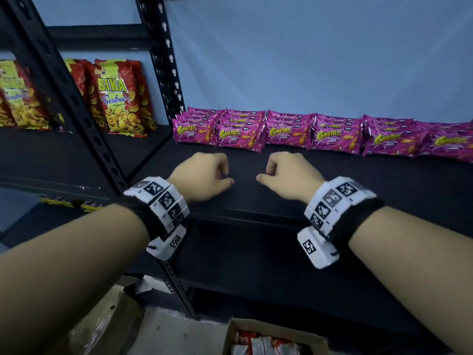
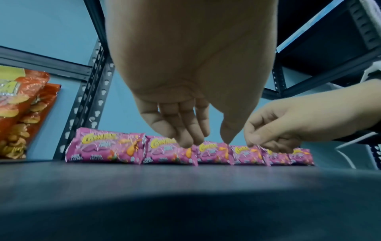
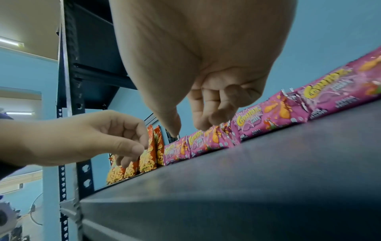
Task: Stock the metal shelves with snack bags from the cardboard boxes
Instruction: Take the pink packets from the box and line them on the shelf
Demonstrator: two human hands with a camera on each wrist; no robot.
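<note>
Both hands hover empty over the shelf, the left hand and right hand loosely curled just short of the pink bags, which line the back edge, apparently leaving room in front. Red bags fill the neighbouring bay; a box waits below, nothing blocking the reach.

head: above, looks forward and down onto shelf board | left wrist: low over the board, faces back wall, close under palm | right wrist: same, angled leftward | shared: row of pink Corntoz bags
</note>
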